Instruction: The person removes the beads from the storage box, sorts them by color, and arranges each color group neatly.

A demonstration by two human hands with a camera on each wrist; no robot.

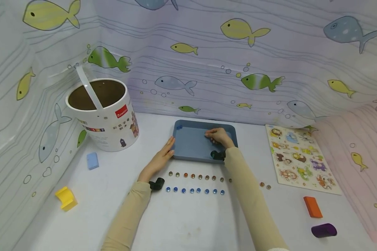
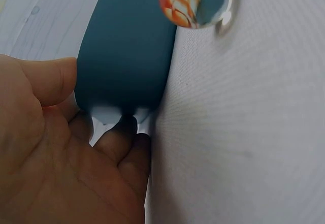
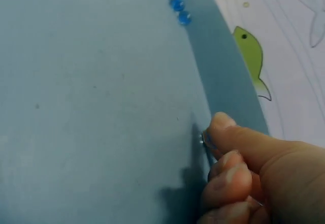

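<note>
My left hand (image 1: 159, 161) rests along the left side of a grey-blue tray (image 1: 191, 158), fingers extended against its wall near the front corner. In the left wrist view, the thumb and fingertips touch the tray wall (image 2: 127, 46). Over the tray's right half, my right hand (image 1: 219, 135) pinches a small glass marble (image 3: 207, 139) between thumb and index finger, mostly hidden by them. Two blue marbles (image 3: 181, 11) lie together in the tray's far left corner. In front of the tray runs a row of brownish and orange marbles (image 1: 200, 177), with a row of blue marbles (image 1: 198, 190) nearer.
A white bucket (image 1: 113, 129) stands at the back left, near a blue block (image 1: 92, 161) and a yellow arched block (image 1: 66, 198). An animal puzzle board (image 1: 301, 160) lies on the right. Nearer are an orange block (image 1: 312, 207) and a purple cylinder (image 1: 324, 230).
</note>
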